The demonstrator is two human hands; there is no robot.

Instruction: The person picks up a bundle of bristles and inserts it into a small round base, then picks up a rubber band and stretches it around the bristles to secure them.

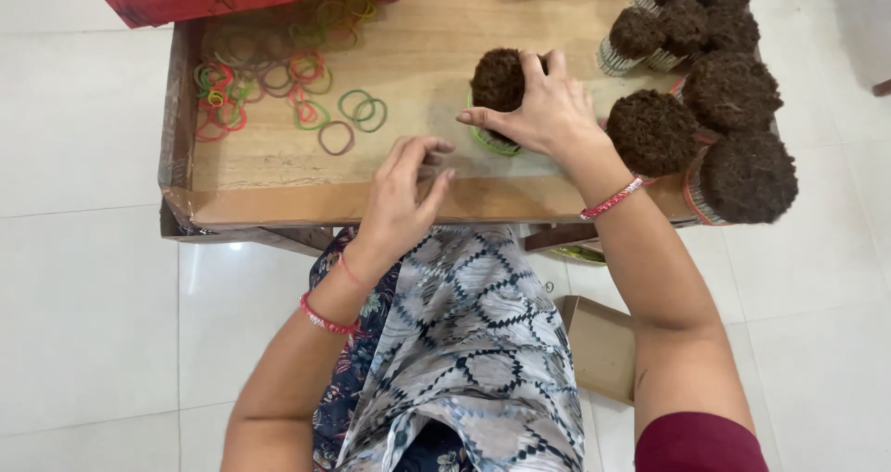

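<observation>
Loose coloured rubber bands (278, 87) lay scattered at the left of the wooden surface (278, 170), not yet used. The left hand (401, 193) hovered with fingers curled loosely, holding nothing visible. The right hand (548, 110) gripped a brown-tipped stick bundle with a green band (499, 87) at the centre. To the right, several banded brown-topped bundles (705, 82) stood finished.
</observation>
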